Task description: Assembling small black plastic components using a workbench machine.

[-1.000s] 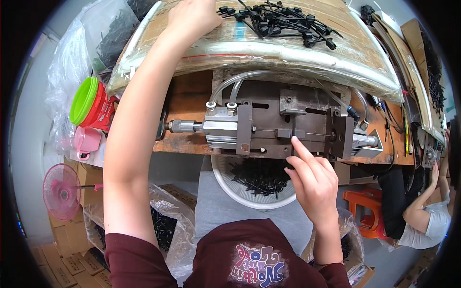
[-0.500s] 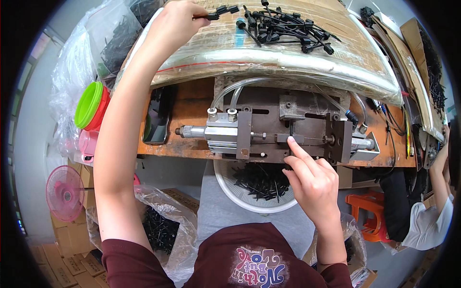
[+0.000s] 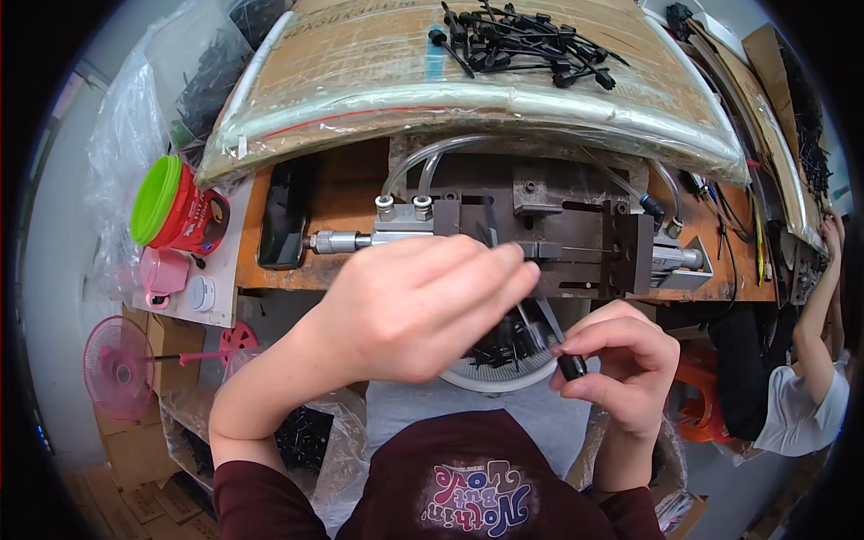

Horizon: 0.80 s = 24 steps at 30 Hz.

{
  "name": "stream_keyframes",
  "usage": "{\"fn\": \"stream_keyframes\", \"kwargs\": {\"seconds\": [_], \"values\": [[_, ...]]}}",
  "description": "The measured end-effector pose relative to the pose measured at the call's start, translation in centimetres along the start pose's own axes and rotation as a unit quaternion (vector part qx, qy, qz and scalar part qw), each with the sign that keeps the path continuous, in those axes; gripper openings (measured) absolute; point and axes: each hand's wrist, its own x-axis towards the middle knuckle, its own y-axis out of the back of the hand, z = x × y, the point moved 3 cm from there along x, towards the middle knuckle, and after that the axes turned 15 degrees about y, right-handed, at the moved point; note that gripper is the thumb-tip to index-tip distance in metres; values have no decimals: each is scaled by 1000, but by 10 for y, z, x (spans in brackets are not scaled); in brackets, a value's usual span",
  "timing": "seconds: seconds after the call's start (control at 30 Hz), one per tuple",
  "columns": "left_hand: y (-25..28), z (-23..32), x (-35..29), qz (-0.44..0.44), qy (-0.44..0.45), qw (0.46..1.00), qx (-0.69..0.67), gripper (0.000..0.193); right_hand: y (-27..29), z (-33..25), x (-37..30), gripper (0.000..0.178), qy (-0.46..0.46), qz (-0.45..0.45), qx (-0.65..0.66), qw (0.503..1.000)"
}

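Right hand (image 3: 632,358) pinches a small black part (image 3: 572,367) between thumb and fingers — left hand (image 3: 423,301) just to its left, fingers bunched, cannot tell if gripping anything.
Black part sits at the right fingertips, near the rim of a white basket (image 3: 495,386) that lies left of the pinch, with loose black pieces (image 3: 502,349) inside. Metal fixture (image 3: 585,232) is beyond the grip, left fingertips in front of its middle — touching or apart, cannot tell. Blurred dark strip (image 3: 487,221) shows just past the left fingers. Farther beyond both hands: pile of black stemmed parts (image 3: 531,45) on a plastic-wrapped cardboard surface (image 3: 351,58). Red tub (image 3: 200,220) with green rim, well left of the grip.
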Motion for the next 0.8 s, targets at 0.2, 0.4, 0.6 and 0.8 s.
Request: {"fn": "stream_keyframes", "kwargs": {"seconds": [0.2, 0.4, 0.6, 0.8], "values": [[3, -4, -17, 22, 81, 996, -17, 31, -8, 23, -6, 26, 68, -50, -345, 935], [5, 5, -21, 45, 130, 990, -33, 30, -25, 35, -6, 23, 98, -162, -509, 839], [0, 10, -25, 56, 160, 984, -56, 29, -28, 38, 1, 21, 98, -179, -533, 821], [-14, 14, -30, 57, 154, 984, -69, 30, -26, 35, 4, 21, 88, -194, -536, 817]]}}
